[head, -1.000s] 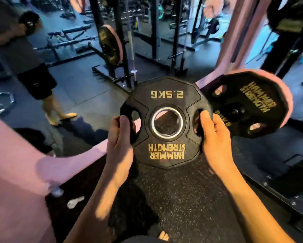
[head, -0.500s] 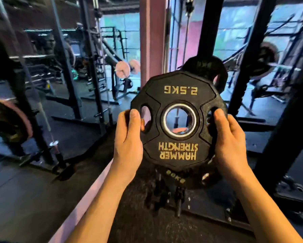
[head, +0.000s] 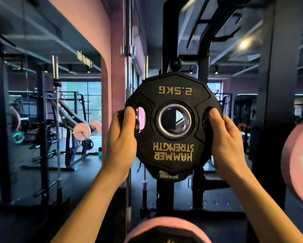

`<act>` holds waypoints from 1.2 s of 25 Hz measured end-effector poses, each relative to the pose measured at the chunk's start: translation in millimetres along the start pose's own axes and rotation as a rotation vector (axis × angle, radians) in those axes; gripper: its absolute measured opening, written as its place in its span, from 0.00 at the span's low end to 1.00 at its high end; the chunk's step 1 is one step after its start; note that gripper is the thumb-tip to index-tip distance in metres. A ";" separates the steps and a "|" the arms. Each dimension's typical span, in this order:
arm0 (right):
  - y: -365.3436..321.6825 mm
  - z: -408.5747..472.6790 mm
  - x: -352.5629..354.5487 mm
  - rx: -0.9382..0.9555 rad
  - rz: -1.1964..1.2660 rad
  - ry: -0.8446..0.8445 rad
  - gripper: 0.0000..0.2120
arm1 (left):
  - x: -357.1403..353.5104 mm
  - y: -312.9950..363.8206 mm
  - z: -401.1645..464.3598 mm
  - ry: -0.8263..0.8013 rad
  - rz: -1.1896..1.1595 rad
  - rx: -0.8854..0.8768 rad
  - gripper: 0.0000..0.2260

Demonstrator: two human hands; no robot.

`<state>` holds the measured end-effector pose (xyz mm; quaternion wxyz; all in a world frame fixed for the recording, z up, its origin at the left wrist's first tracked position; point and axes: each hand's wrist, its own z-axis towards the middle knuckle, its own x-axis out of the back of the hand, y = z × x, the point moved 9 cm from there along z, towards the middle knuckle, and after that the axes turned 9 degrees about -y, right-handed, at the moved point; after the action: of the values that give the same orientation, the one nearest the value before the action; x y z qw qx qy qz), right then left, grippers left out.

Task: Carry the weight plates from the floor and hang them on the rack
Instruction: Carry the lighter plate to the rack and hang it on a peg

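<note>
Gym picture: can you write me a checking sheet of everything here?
Surface: dark gym floor.
Job's things: black 2.5KG plate held upright, lettering upside down, in front of the black rack; another black plate behind it.
Clutter: pink plates at the right edge and bottom.
Grippers: left hand and right hand grip the plate's side holes.
Cables: nothing seen.
Surroundings: pink pillar, loaded barbell.

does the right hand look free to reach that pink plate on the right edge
Probably not as things stand: the right hand grips the 2.5 kg plate along with the left hand. The path to the pink plate looks open, but that grip is occupied.
</note>
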<state>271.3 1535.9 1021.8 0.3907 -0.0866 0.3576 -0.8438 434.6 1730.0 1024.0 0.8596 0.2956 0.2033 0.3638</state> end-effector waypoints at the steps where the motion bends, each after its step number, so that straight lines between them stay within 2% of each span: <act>1: -2.4 21.6 2.1 0.029 -0.006 0.000 0.22 | -8.7 -0.1 21.6 -0.007 -0.015 -0.034 0.12; 7: -19.6 144.8 14.8 0.185 0.025 -0.037 0.27 | -54.2 4.6 137.2 -0.017 -0.100 -0.212 0.10; 11: -30.5 208.0 11.3 0.255 0.020 -0.057 0.26 | -67.4 12.0 196.2 0.000 -0.085 -0.271 0.10; 15: -26.3 246.1 3.6 0.268 -0.026 -0.056 0.20 | -66.0 4.5 235.0 0.022 -0.050 -0.283 0.12; 21: 14.1 281.3 2.2 0.212 -0.031 -0.040 0.30 | -70.8 -36.9 271.6 -0.028 -0.023 -0.265 0.13; 24: 43.9 300.2 3.3 0.186 -0.032 -0.035 0.26 | -71.8 -67.1 292.4 -0.030 -0.050 -0.213 0.10; 30: 93.0 343.2 4.8 0.165 -0.067 -0.013 0.26 | -71.7 -121.6 332.3 0.009 0.047 -0.167 0.12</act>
<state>469.6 1307.7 1208.9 0.3704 -0.0713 0.2812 -0.8824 636.8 1488.6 1200.6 0.8717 0.2258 0.1693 0.4007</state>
